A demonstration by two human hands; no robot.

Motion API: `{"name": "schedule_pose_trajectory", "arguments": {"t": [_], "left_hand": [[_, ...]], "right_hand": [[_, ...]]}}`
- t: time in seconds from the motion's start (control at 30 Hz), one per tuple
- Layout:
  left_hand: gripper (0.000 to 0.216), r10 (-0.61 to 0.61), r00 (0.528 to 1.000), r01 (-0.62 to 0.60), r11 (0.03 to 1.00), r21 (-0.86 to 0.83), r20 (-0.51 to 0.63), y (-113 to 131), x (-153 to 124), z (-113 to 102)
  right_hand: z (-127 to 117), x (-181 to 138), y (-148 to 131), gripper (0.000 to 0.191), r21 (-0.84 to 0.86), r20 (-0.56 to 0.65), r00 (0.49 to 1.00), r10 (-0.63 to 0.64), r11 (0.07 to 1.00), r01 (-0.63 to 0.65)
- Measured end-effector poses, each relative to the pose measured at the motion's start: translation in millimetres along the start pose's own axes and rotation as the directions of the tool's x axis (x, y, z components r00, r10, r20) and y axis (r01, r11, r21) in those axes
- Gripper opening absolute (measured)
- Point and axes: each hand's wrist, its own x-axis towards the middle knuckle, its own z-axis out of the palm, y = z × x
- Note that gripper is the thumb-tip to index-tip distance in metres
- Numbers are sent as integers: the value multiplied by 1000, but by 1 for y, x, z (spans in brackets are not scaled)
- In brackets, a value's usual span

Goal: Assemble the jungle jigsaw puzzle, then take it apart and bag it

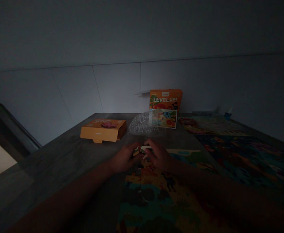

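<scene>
A partly assembled jigsaw puzzle [144,197] with animals and blue water lies in front of me on the dark table. Over its far left part, my left hand [125,158] pinches a small colourful jigsaw piece [137,150]. My right hand [158,156] is right beside it, its fingers closed on a pale-edged jigsaw piece [146,148]. The two pieces are close together; whether they touch is hard to tell in the dim light. Fingers hide parts of both pieces.
An orange box [103,129] with its flap open lies at the left. Crumpled clear plastic [140,124] sits by a picture card [165,118], which leans on an upright orange box [166,97]. Other puzzles [244,158] cover the right side. A small bottle [228,115] stands far right.
</scene>
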Motion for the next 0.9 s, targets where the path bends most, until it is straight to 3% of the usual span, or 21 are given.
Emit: {"name": "schedule_pose_trajectory", "arguments": {"t": [0.23, 0.3, 0.47, 0.6, 0.73, 0.9], "left_hand": [[11, -58, 987, 65, 997, 46, -150, -1, 1, -1], [14, -63, 989, 68, 997, 34, -135, 0, 1, -2], [30, -86, 996, 86, 996, -2, -10, 0, 0, -2], [30, -84, 996, 85, 996, 11, -40, -4, 0, -2], [39, -77, 996, 77, 997, 11, -47, -6, -1, -3], [48, -54, 998, 54, 999, 5, -34, -2, -1, -6]], "right_hand": [[-3, 1, -1, 13, -154, -166, 986, 32, 986, -58], [-3, 2, 0, 10, -162, -170, 984, 57, 983, -85], [-3, 2, -1, 21, -104, -31, 999, -17, 995, 13], [-3, 1, -4, 40, -146, 52, 997, -56, 987, 63], [-3, 0, -11, 51, -256, 127, 992, 3, 966, 30], [-4, -3, -16, 61, -276, 235, 972, 0, 959, 67]]}}
